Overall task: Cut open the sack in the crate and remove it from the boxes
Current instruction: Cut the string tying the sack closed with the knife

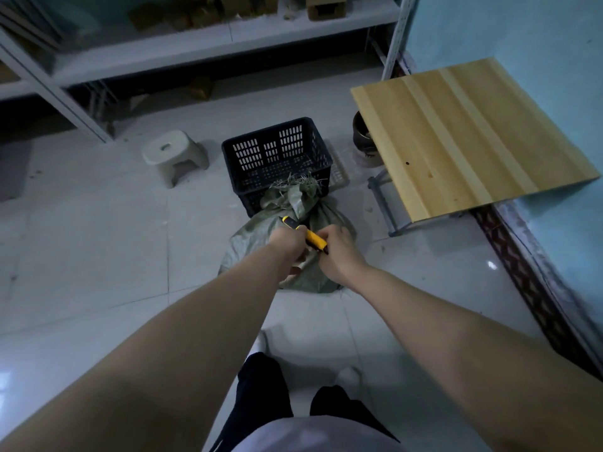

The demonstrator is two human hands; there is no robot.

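- Metal shelving along the far wall; wooden folding table at right.
- Black plastic crate on the tiled floor, stool to its left.
- Green woven sack on the floor just in front of the crate, tied neck leaning on its near wall.
- Left hand fisted round a yellow utility knife over the sack.
- Right hand closed on the knife's rear end.

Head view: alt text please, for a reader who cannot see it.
Both hands, left hand and right hand, hold a yellow utility knife over a green woven sack on the tiled floor, in front of a black plastic crate. A wooden table stands to the right.
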